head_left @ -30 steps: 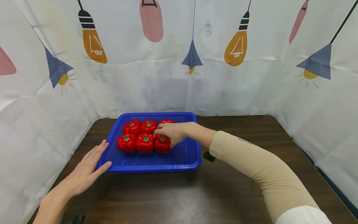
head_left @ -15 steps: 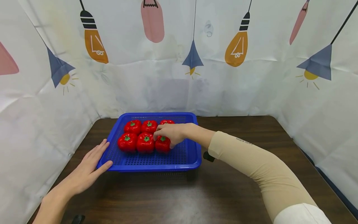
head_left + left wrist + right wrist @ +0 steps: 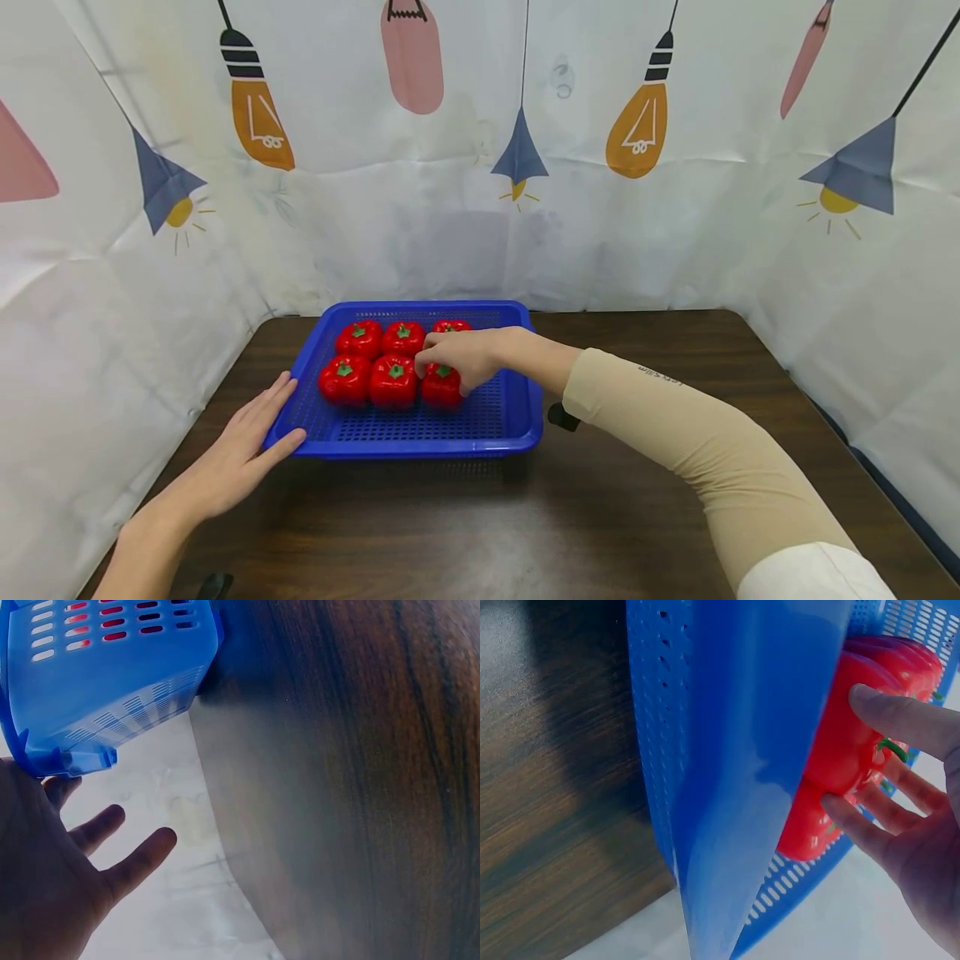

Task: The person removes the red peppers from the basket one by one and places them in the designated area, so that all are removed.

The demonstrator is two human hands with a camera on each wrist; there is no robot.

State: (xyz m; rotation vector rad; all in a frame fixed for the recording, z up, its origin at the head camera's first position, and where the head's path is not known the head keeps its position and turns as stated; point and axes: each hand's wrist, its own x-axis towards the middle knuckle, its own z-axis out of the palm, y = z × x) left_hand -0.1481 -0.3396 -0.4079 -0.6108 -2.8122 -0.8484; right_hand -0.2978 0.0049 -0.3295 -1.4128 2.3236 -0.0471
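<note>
Several red bell peppers with green stems lie in two rows in a blue plastic basket (image 3: 420,450). My right hand (image 3: 465,357) reaches into the basket from the right and grips the front-row bell pepper (image 3: 441,392) at the right end. In the right wrist view its thumb (image 3: 904,720) presses one side of the pepper, with the fingers around the stem side. A back-row pepper (image 3: 452,326) is partly hidden behind that hand. At the basket's left front corner, my left hand (image 3: 236,462) rests against the rim with its fingers extended.
The basket stands on a dark wooden table (image 3: 637,517), near its back edge. A white printed cloth (image 3: 375,233) hangs behind and at both sides. Small black objects show by the right wrist (image 3: 564,417) and at the lower left.
Both hands keep their places on the pepper and the basket rim. The whole head view has shifted very slightly.
</note>
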